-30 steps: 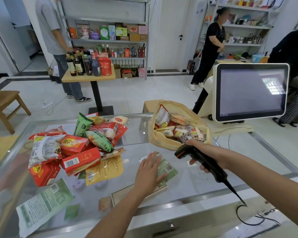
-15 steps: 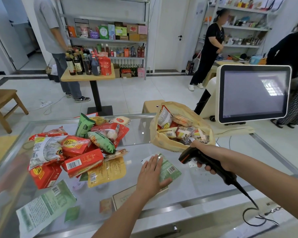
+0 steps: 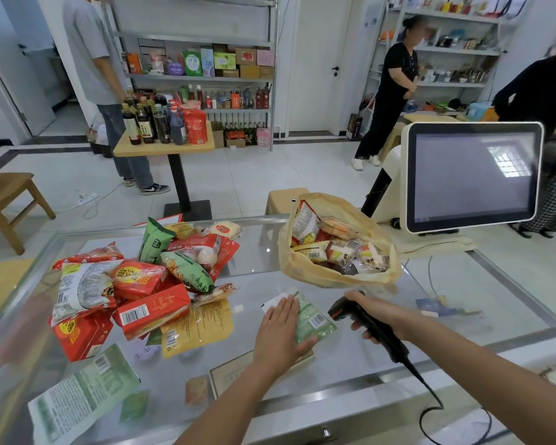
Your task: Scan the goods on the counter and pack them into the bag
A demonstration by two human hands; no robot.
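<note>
Since the earlier frame was taken: the black handheld barcode scanner (image 3: 339,311) had dipped nearer the flat green plastic packet (image 3: 315,322), and the left hand (image 3: 281,329) had stayed flat on it.
Left hand: fingers straight, palm pressing the packet onto the clear glass counter (image 3: 264,252); the packet's barcode lay uncovered beside the fingers.
Right hand (image 3: 377,316): fingers curled round the scanner's grip, with the scanner's head just beside that barcode.
Bag: one crumpled yellow plastic bag (image 3: 302,271) stood open on the counter behind both hands. It held at least six wrapped snack packets, too jumbled for an exact count.
Unbagged heap, counter's left: two red cartons (image 3: 151,311), one yellow pouch (image 3: 196,326) and overlapping red and green packets; the total could not be told.
Near edge: one pale green printed packet (image 3: 84,399) lay apart.
Counts: two hands, one scanner, one bag, one white-framed touchscreen (image 3: 472,175).
</note>
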